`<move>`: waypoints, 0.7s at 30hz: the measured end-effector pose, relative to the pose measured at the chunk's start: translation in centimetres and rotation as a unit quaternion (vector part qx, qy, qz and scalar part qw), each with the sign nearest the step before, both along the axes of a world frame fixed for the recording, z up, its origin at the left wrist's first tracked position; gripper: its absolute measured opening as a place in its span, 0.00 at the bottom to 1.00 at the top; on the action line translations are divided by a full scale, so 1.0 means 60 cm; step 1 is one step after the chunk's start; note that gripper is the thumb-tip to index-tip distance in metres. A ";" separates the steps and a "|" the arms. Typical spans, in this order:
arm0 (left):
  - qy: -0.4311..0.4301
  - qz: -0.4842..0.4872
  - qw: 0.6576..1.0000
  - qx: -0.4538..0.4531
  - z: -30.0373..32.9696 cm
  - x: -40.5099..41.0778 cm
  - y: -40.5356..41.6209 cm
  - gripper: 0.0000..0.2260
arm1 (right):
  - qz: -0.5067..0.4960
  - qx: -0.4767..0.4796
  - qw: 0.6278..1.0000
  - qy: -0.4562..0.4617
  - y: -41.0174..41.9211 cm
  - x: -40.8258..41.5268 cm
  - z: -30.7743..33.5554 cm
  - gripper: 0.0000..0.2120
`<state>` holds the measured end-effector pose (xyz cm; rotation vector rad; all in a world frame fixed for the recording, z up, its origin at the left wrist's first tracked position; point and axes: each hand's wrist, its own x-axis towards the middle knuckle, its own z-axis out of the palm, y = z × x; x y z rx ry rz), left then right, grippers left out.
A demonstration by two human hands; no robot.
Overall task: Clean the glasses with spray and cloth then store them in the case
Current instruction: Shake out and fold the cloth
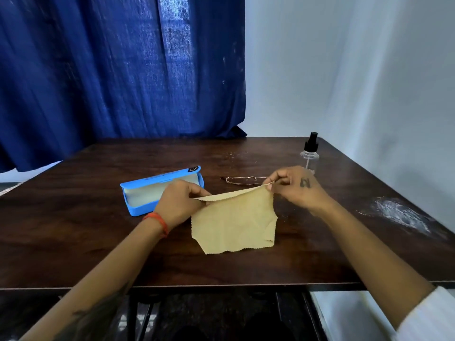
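— What do the hands hold?
— The left hand (181,203) and right hand (294,187) each pinch a top corner of the beige cloth (234,221), its lower edge on the table (98,254).
— And farther back?
— The open blue case (147,193) lies left, the glasses (243,180) centre, the spray bottle (309,153) right.

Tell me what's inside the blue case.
The open blue case shows only a pale lining; no glasses inside. The left hand covers its near right end, so that corner is hidden. The glasses lie on the table.
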<state>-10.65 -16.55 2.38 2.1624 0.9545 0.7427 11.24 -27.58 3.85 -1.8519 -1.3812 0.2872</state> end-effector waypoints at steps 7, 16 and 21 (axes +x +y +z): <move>0.001 -0.150 0.974 0.168 -0.017 -0.047 0.001 0.16 | 0.133 0.070 0.987 -0.059 -0.063 -0.003 -0.002 0.09; -0.052 -0.187 0.980 -0.036 -0.012 -0.074 -0.014 0.17 | 0.226 -0.076 0.971 -0.026 -0.083 -0.006 0.000 0.08; 0.127 -0.098 0.978 0.136 -0.023 -0.052 -0.009 0.13 | 0.143 -0.084 0.978 -0.127 -0.037 -0.008 -0.021 0.16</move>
